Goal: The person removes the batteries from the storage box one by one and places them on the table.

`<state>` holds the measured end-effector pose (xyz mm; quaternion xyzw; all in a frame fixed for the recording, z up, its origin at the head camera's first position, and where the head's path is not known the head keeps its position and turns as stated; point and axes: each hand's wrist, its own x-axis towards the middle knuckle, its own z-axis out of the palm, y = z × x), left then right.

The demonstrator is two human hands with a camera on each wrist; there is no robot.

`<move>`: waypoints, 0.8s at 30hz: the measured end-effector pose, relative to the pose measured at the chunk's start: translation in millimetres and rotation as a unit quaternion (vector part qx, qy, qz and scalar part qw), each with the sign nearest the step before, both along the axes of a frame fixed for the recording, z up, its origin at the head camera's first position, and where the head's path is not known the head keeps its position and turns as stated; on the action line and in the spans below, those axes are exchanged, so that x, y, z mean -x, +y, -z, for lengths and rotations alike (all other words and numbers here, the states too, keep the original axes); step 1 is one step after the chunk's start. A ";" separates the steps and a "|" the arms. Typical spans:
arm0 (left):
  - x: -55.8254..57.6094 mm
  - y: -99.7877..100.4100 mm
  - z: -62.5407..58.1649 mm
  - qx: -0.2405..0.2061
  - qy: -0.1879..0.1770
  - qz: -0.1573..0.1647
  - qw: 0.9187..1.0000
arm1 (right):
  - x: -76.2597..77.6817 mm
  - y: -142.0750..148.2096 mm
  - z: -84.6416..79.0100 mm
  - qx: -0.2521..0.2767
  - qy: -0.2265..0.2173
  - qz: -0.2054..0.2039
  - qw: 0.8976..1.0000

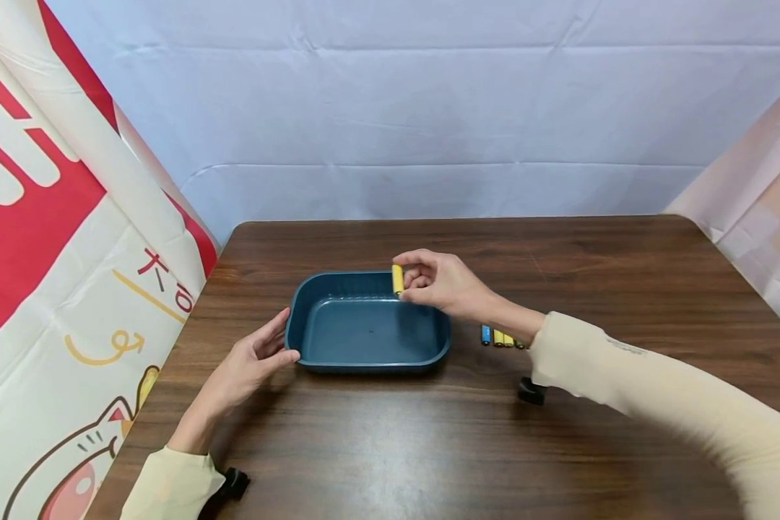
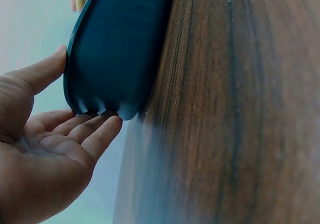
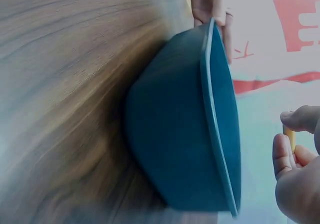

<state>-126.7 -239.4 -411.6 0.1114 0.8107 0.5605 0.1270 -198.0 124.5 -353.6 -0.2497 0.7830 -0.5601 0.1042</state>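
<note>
My right hand (image 1: 443, 283) pinches a yellow battery (image 1: 398, 280) upright between thumb and fingers, above the far right part of a dark teal plastic basin (image 1: 338, 332). In the right wrist view the same battery (image 3: 289, 136) shows beside the basin's rim, apart from it. My left hand (image 1: 250, 365) touches the basin's left end. Its fingers (image 2: 102, 136) lie fairly straight against the outer wall, with the thumb at the rim. The basin's visible floor holds nothing.
Right of the basin lies a short row of batteries (image 1: 503, 338), blue, yellow and one greenish, partly hidden by the right forearm. Everything rests on a brown wood-grain table (image 1: 377, 440). A white cloth (image 1: 396, 108) hangs behind, and a printed sheet (image 1: 52, 238) hangs at left.
</note>
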 end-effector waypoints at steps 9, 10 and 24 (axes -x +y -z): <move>-1.3 1.0 -2.1 -0.002 -0.003 -0.002 1.000 | -14.5 65.0 -4.5 0.000 0.000 0.072 0.997; -1.4 1.0 -2.0 -0.002 -0.003 -0.002 1.000 | -16.4 72.2 -4.9 -0.004 0.004 0.077 0.997; -1.2 0.5 -0.8 0.006 0.000 -0.001 1.000 | -44.0 173.2 13.4 -0.069 0.050 0.138 0.987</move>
